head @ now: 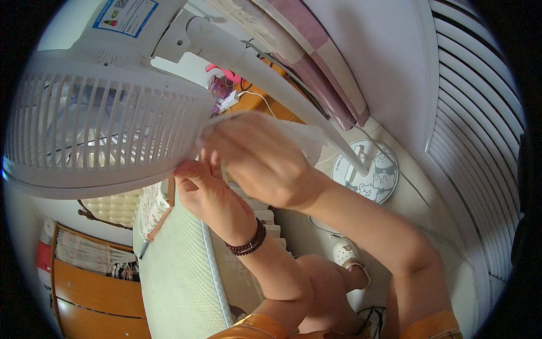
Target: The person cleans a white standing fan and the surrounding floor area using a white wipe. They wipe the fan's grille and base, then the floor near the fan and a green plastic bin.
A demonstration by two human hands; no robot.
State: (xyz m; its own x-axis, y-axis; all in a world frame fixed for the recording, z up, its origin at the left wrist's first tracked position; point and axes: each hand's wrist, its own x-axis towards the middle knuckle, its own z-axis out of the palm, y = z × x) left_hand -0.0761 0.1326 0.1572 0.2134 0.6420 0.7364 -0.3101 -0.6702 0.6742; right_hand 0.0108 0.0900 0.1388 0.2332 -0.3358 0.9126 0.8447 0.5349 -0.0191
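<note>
A white pedestal fan fills the upper left, its slatted plastic fan housing (106, 127) tilted in view. My left hand (211, 195), with dark beads at the wrist, touches the lower rim of the housing with thumb and fingers. Beside it my right hand (262, 161), blurred, is at the housing's right edge with a thin white cloth or tissue (307, 137) in it; part of this sheet is hidden behind the hand. From the fan head a white pole (275, 89) runs down to a round base (381, 171) with cartoon bears on the floor.
A bed with a pale green mattress (178, 262) lies at the lower left, near a wooden cabinet (97, 292). Checked curtains (317, 55) hang behind the pole. A power strip (230, 101) rests on a wooden surface. A cable (408, 178) crosses the floor near the base.
</note>
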